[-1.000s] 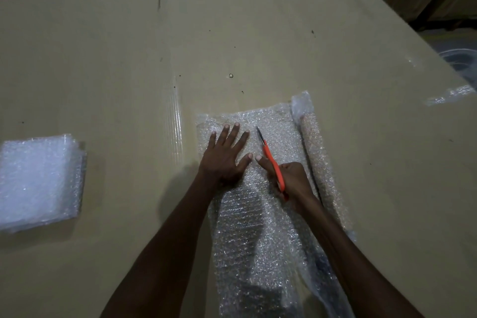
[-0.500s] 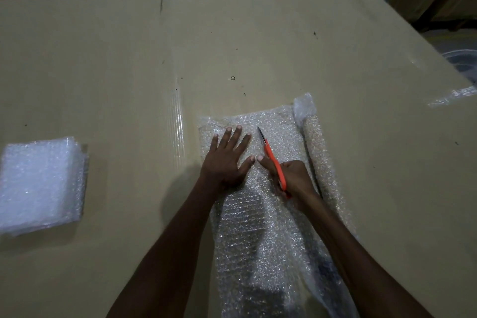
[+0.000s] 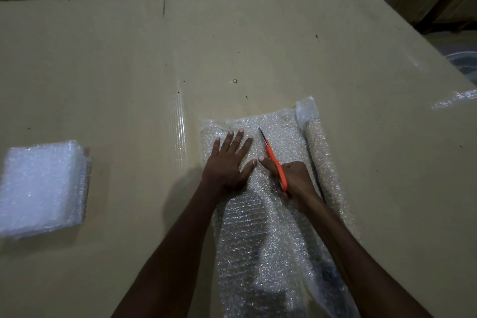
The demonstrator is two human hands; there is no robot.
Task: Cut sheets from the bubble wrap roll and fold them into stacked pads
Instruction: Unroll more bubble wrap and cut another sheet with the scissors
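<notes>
A sheet of bubble wrap (image 3: 260, 227) is laid flat on the cardboard-covered table (image 3: 129, 72), near the centre, running from the near edge toward the middle. It is clear w/ small bubbles, glinting in dim light, slightly wrinkled. The roll (image 3: 325, 173) is seen just beside it on the right, joined along that edge. The left hand (image 3: 229, 162) is pressed flat on the sheet, fingers spread. The scissors (image 3: 273, 160), orange handle w/ thin metal blades pointing away, are gripped by the right hand (image 3: 291, 178), fingers curled round the handle. A stack of folded pads (image 3: 42, 188), whitish & blurry, is set well apart at far left.
</notes>
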